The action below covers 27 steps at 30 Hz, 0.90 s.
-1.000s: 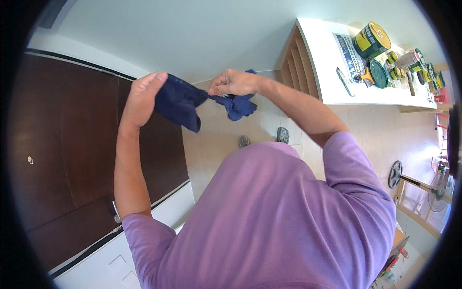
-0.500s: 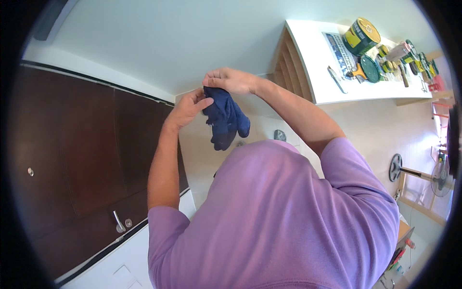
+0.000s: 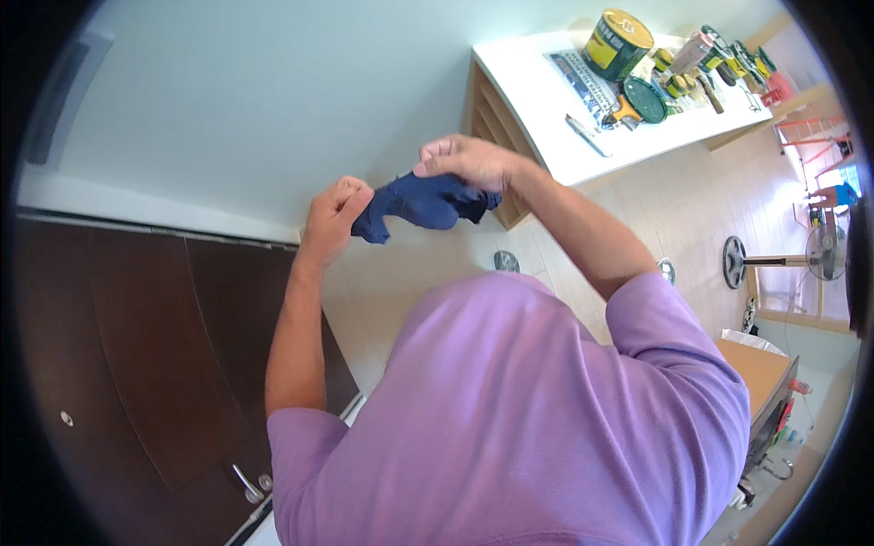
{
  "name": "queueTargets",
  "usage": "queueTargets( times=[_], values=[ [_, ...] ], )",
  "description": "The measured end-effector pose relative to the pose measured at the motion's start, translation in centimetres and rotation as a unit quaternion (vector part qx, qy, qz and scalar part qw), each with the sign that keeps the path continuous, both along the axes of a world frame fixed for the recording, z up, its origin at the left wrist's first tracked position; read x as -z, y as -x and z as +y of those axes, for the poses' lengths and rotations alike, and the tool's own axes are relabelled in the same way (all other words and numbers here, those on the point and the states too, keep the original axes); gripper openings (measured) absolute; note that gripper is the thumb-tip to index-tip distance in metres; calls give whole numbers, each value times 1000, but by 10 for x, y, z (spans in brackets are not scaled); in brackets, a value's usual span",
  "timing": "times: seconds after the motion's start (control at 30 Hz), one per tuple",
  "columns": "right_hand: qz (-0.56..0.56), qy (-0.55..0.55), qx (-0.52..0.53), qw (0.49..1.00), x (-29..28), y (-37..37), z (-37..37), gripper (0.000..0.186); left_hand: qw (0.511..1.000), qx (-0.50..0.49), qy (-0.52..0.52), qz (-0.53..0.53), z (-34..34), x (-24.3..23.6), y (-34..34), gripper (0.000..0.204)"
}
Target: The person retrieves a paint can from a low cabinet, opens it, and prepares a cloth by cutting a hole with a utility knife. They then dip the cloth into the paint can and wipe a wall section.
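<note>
Stretched between my two hands is a dark blue cloth (image 3: 421, 202), sagging in the middle with ragged or folded ends; rounded folds hang from it. My left hand (image 3: 336, 211) is closed on its left end, thumb on top. At the upper right edge, my right hand (image 3: 467, 166) pinches the cloth between thumb and fingers. A loose end of the fabric hangs below the right hand. Both hands are held up in front of me, near the pale wall.
At right, a white-topped shelf unit (image 3: 539, 114) carries a large paint can (image 3: 617, 45), a green lid (image 3: 643, 100) with a brush (image 3: 623, 113), a knife-like tool (image 3: 588, 136) and several small cans. A dark brown door (image 3: 146, 337) stands left. Further right is a standing fan (image 3: 827, 252).
My hands have moved apart, pulling the hanging cloth out sideways between them. The left hand has shifted left and down, the right hand rightward. The view has turned somewhat.
</note>
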State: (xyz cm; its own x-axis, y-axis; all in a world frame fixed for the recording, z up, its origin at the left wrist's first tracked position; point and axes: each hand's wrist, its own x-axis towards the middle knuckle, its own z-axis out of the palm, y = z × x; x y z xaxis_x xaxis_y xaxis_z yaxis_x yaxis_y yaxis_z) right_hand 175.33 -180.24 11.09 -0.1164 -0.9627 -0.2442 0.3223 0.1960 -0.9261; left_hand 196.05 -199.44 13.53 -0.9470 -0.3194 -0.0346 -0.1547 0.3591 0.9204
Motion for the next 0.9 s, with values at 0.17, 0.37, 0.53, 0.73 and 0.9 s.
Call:
queueTargets(
  times=[0.17,0.37,0.53,0.73,0.9],
  values=[
    [-197,176,164,950,3,-39,-4,16,797,-53,-562,216,49,-25,26,43],
    [140,167,-38,975,-121,-34,31,29,938,130,-284,151,44,-79,28,58],
    [250,264,-149,919,-157,-22,57,37,962,219,-118,111,67,-152,6,54],
    [208,4,321,924,-71,112,134,41,796,-460,-309,244,-40,-130,-18,47],
    [319,-95,223,916,-10,105,114,47,858,-344,-323,202,-77,-29,-17,52]
  ],
)
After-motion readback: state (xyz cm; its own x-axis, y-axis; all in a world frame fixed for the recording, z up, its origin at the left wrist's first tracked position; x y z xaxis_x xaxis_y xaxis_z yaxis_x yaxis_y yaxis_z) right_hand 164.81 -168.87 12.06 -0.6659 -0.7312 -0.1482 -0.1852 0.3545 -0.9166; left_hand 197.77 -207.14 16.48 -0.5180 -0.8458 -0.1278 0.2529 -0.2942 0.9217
